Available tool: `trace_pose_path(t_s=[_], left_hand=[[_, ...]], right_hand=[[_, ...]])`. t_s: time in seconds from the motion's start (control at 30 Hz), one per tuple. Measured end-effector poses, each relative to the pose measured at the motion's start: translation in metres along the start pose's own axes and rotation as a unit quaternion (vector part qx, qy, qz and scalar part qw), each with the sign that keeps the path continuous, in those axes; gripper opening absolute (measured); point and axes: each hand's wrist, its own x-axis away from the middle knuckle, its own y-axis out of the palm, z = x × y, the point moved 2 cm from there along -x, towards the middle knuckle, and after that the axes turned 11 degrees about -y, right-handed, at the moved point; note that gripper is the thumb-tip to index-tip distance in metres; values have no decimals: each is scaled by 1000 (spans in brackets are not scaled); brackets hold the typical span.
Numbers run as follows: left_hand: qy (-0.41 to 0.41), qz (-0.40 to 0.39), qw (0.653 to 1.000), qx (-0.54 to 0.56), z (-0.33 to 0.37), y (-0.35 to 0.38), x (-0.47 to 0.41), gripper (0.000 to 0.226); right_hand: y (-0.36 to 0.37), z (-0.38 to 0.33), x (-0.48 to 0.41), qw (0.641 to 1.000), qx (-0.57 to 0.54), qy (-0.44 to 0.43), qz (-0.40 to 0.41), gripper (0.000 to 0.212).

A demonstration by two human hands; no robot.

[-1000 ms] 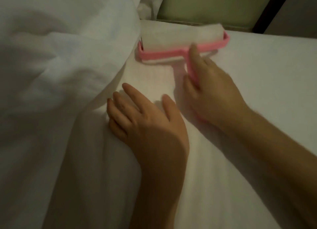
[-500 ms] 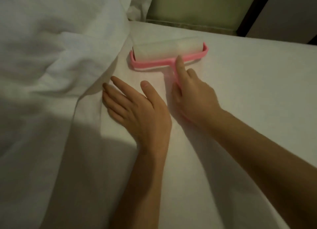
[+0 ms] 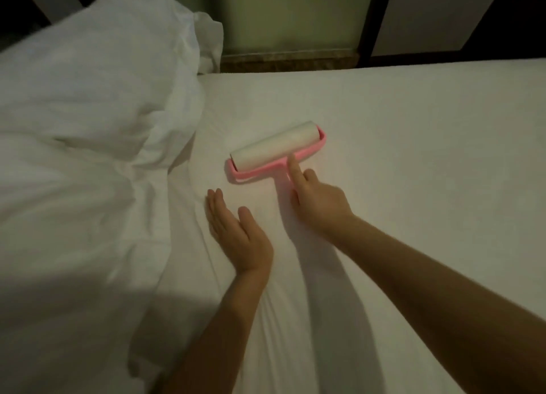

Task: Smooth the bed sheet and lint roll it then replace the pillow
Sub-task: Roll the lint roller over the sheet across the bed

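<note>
Lint roller [image 3: 274, 150] handle gripped by R hand [image 3: 320, 206]; roll axis crosswise, just ahead. L hand [image 3: 236, 234] straight-fingered on bed sheet [image 3: 413, 163].

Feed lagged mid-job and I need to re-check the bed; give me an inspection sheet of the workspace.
Surface: bed sheet white, mostly flat, with light creases near the left forearm.
Job's things: lint roller, pink frame with a white roll, lies on the sheet.
Clutter: white bedding heap bunched on the left.
Hands: left hand has straight fingers and is turned on edge at the sheet; right hand grips the roller handle, index finger laid along it.
Cables: nothing seen.
Surroundings: green wall panel and dark frame beyond the bed.
</note>
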Motion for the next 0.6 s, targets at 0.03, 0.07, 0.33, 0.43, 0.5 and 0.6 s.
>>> trace_pose_path(t_s=[0.03,0.07,0.33,0.43,0.5,0.6], left_hand=[[2,-6,1000,1,1,1,1,59],[6,-6,1000,0,-1,0,-1,61],[-11,-41,999,-27,0,-4,4,71],[-22,-79,997,-3,9,-16,6,73],[-71,-108,992,5,14,-24,7,66],[-65,-196,978,5,13,-34,28,49]], right_hand=[[-3,0,-13,1000,1,7,-4,60],[-9,0,-24,1000,-3,12,-5,61],[-16,4,76,1000,4,16,-19,62],[-17,4,161,1000,20,14,-14,59],[-19,-3,227,999,15,-6,35,58],[-11,-9,295,998,-2,10,55,61]])
